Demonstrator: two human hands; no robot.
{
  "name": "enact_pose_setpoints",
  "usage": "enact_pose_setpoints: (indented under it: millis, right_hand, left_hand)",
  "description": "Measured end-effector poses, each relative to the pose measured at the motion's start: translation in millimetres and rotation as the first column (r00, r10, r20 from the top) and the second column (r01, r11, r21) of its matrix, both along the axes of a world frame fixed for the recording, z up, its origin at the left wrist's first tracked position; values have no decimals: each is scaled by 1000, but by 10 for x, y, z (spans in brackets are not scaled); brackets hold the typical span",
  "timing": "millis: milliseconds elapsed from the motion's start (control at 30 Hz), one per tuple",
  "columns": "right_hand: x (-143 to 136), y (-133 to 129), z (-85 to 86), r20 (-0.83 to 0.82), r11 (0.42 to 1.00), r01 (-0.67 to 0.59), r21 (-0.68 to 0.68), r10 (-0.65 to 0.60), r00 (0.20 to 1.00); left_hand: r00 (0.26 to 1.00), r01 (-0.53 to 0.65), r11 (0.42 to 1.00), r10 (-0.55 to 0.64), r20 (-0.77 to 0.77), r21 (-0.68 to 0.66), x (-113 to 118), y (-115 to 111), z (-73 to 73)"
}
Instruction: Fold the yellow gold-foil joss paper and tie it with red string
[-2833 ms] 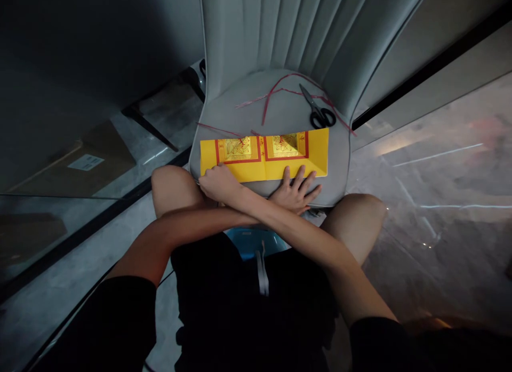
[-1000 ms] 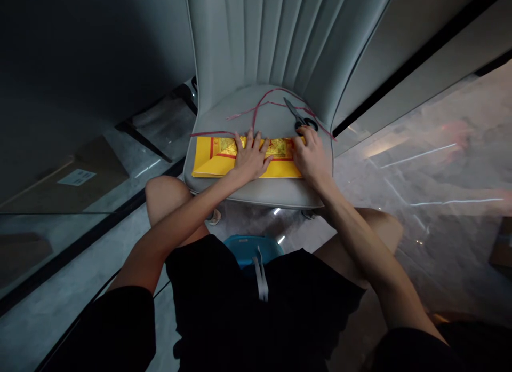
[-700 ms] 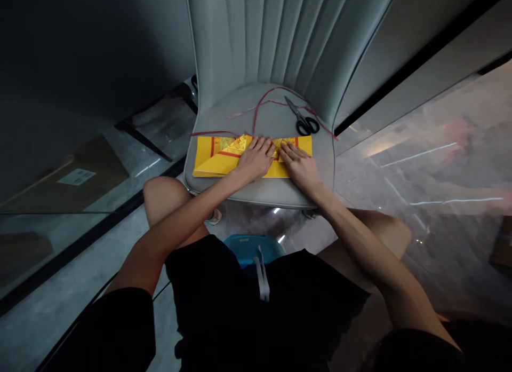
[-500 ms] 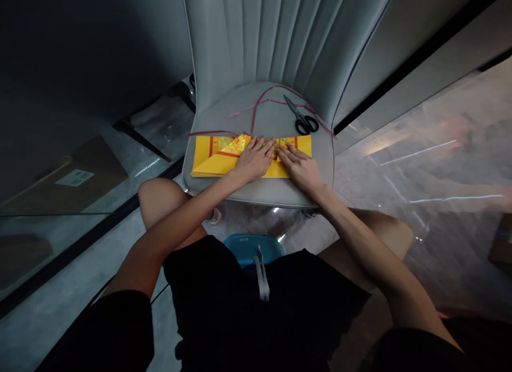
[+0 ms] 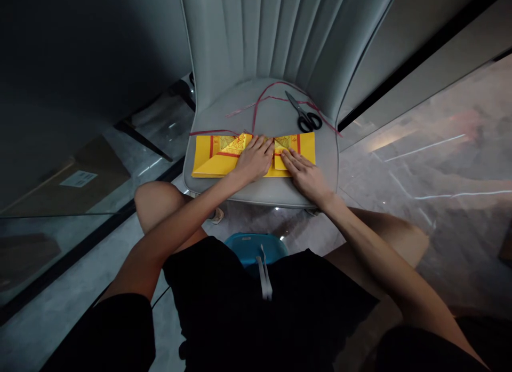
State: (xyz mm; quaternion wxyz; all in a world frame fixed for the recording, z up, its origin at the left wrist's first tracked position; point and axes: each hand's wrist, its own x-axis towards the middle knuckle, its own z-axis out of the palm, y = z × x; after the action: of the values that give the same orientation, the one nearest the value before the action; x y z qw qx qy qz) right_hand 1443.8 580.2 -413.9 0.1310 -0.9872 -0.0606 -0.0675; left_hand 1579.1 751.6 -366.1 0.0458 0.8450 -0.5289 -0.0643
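Yellow paper (image 5: 208, 166) with red and gold print lies folded across the front of the chair seat. Its left part has a slanted fold, and a folded flap shows on the right part. My left hand (image 5: 256, 157) lies flat on the middle of the paper, fingers stretched out. On the right part, my right hand (image 5: 306, 174) presses its outstretched fingers on the flap's lower area. Both hands hide some of the paper under them. Scissors (image 5: 304, 113) with black handles lie just behind the paper. A thin red ribbon (image 5: 256, 113) loops across the seat.
The grey padded chair (image 5: 264, 193) faces me, its ribbed back rising behind the seat. Below, between my legs, is a blue plastic object (image 5: 240, 247). A cardboard box (image 5: 96, 169) with a white label is at the left, by a dark panel.
My right hand has slid slightly right and down on the paper, uncovering more of the printed flap. My left hand stays in about the same place.
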Motion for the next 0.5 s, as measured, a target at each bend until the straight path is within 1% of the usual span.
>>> enact_pose_setpoints:
  millis: [133,367,500]
  right_hand:
    - [-28,20,19,-19,1000,12,-10,-12,1000]
    - [-27,14,34,-3,997,-72,2,72,997]
    - [-46,20,39,6,997,-79,9,78,997]
  left_hand:
    - [1000,-3,1000,3,-25,-2,15,14,-28]
    - [999,-17,994,13,-34,-111,61,62,-151]
    - [999,-35,993,31,-39,-115,69,75,-168]
